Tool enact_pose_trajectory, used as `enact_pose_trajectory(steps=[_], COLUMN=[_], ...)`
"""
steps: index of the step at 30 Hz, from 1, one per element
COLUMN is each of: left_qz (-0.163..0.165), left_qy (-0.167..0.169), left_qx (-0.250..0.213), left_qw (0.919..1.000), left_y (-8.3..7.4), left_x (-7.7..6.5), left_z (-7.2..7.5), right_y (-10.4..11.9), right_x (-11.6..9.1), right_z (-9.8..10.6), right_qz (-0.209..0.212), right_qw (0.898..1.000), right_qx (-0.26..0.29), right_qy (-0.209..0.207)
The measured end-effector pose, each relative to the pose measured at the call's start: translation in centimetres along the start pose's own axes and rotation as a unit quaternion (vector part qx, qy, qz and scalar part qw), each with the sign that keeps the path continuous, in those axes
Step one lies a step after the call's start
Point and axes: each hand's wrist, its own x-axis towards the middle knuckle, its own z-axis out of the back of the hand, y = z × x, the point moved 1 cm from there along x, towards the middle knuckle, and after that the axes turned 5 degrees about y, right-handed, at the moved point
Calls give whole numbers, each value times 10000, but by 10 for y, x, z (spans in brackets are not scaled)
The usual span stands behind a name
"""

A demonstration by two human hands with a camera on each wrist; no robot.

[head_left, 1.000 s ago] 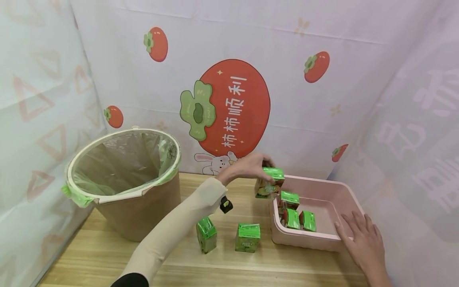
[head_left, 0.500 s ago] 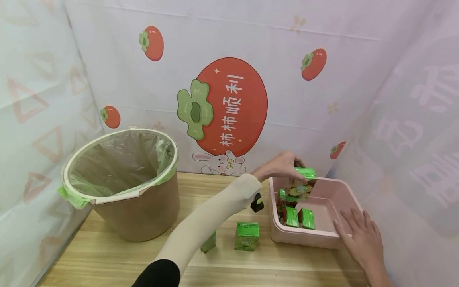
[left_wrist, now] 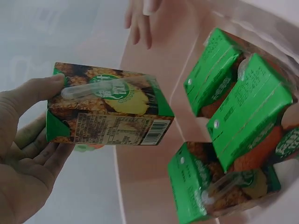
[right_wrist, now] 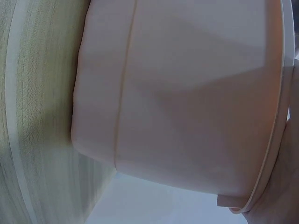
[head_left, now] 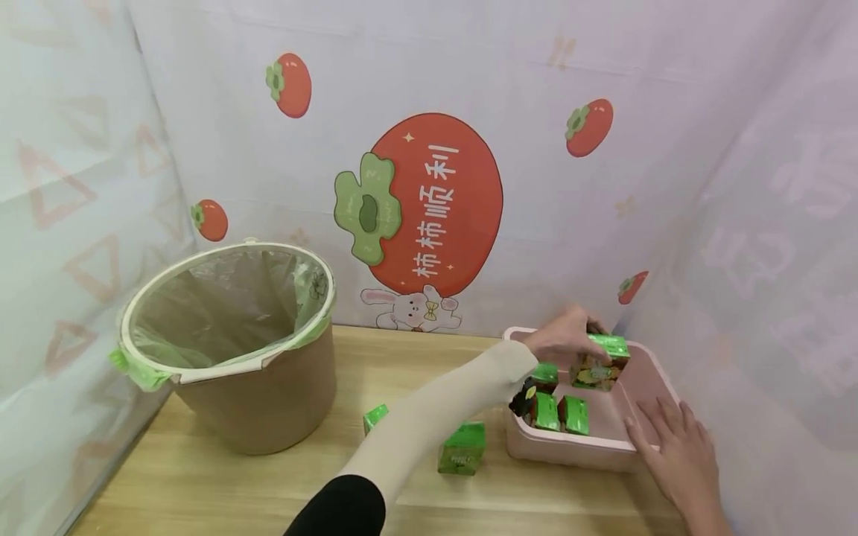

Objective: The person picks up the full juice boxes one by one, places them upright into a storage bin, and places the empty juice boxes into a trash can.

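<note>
My left hand (head_left: 568, 335) pinches a green-topped juice box (head_left: 599, 370) over the far part of the pink bin (head_left: 570, 449). In the left wrist view, that carton (left_wrist: 112, 114) shows a pineapple print, a barcode and a wrapped straw, with the thumb at one end and fingers beneath. Three more juice boxes stand along the bin's left side: one nearest me (head_left: 546, 412), another beside it (head_left: 575, 415), a third behind (head_left: 545, 377), partly covered by the wrist. My right hand (head_left: 680, 458) rests with extended fingers on the bin's right rim.
Two juice boxes stand on the wooden table: one left of the bin (head_left: 462, 452), another farther left (head_left: 375, 417), both partly behind my left sleeve (head_left: 436, 413). A large brown bucket (head_left: 268, 406) lined with a bag is at left. Printed curtains (head_left: 536, 223) enclose the table.
My left hand has carried the juice box rightward, from the bin's left edge to above its far right part, and lowered it slightly. The right hand stays on the rim.
</note>
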Motion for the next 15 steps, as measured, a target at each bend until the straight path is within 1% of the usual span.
enact_pose_trajectory(steps=[4, 8, 9, 12, 14, 15], left_qz=[68, 35, 30, 156, 301, 355], left_qy=[68, 140, 165, 275, 319, 345], left_qx=[441, 900, 969, 1075, 1040, 1105], left_qw=[9990, 9958, 9952, 9937, 9936, 9926], left_y=[6, 9, 10, 12, 14, 15], left_x=[6, 11, 12, 13, 13, 13], left_z=[-19, -31, -33, -37, -40, -41], right_y=[-1, -2, -2, -1, -1, -1], right_x=[-5, -7, -7, -5, -3, -2], right_z=[-4, -5, -4, -3, -2, -2], right_qz=[-14, -20, -27, -17, -27, -15], right_qw=[10000, 10000, 10000, 9999, 9999, 9998], right_qx=[-49, -38, -41, -59, -77, -82], right_qy=[51, -17, -37, -98, -132, -155])
